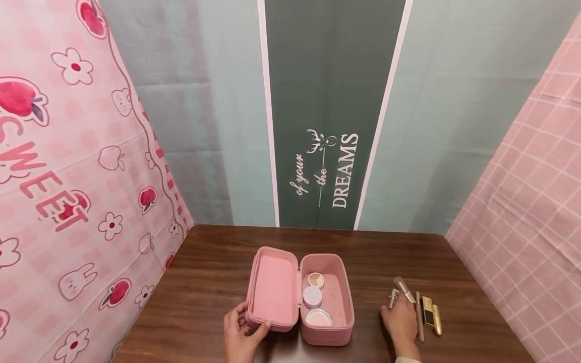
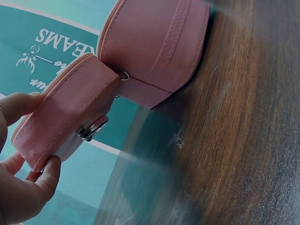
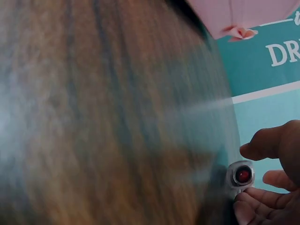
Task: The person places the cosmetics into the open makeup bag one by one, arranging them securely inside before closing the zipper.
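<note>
A pink zippered cosmetic case [image 1: 328,337] stands on the table with its lid [image 1: 274,290] swung out to the left. My left hand [image 1: 240,333] holds the lid's near left corner, thumb on one side and fingers on the other; the left wrist view shows this grip on the lid [image 2: 70,108]. Inside the case lie a round three-colour pan [image 1: 315,280], a white lidded jar [image 1: 312,296] and a round compact [image 1: 319,317]. My right hand [image 1: 401,322] is at a clear tube [image 1: 404,290] and a smaller tube [image 1: 393,298]. Its thumb stands apart from a red-centred tube [image 3: 242,174], fingers close below.
Right of that hand lie a thin brown stick [image 1: 419,316], a gold-framed palette [image 1: 428,311] and a gold tube [image 1: 437,320]. The brown wooden table [image 1: 218,252] ends at a hanging cloth [image 1: 245,151] behind, with pink cloths at both sides.
</note>
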